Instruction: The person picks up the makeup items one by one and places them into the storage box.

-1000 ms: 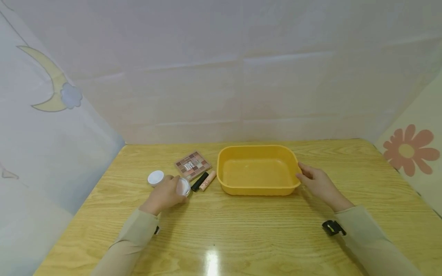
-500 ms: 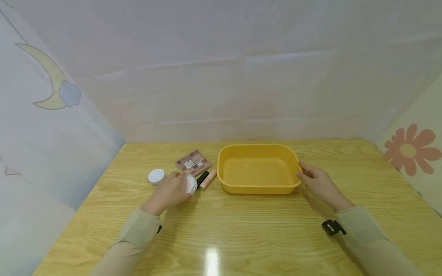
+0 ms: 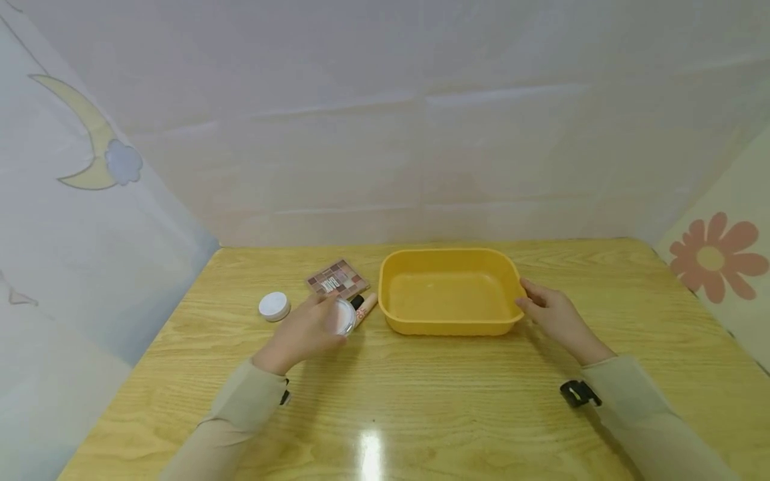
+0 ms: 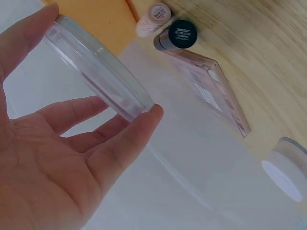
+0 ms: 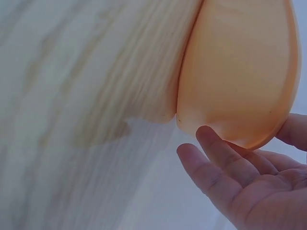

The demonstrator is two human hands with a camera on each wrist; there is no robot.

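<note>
My left hand (image 3: pixel 303 335) holds a round, flat, clear-sided powder compact (image 3: pixel 345 316) by its edge. In the left wrist view the compact (image 4: pixel 98 69) stands tilted, thumb on one side and fingertips on the opposite edge. Close beyond it lie a black-capped tube (image 3: pixel 357 301) and a peach tube (image 3: pixel 367 310), both partly hidden in the head view. An eyeshadow palette (image 3: pixel 338 278) lies behind them. To the right, my right hand (image 3: pixel 558 322) pinches the right rim of a yellow plastic basin (image 3: pixel 451 329), with thumb over the rim and fingers against the outer wall.
A round white-lidded jar (image 3: pixel 274 306) stands left of the palette on the wooden table (image 3: pixel 421 401). Fabric with printed shapes hangs behind the table and along both sides. Inside the basin only its bare floor shows.
My left hand has carried the compact to the right, toward the basin, and it now overlaps the two tubes in view. My right hand stays at the basin's rim.
</note>
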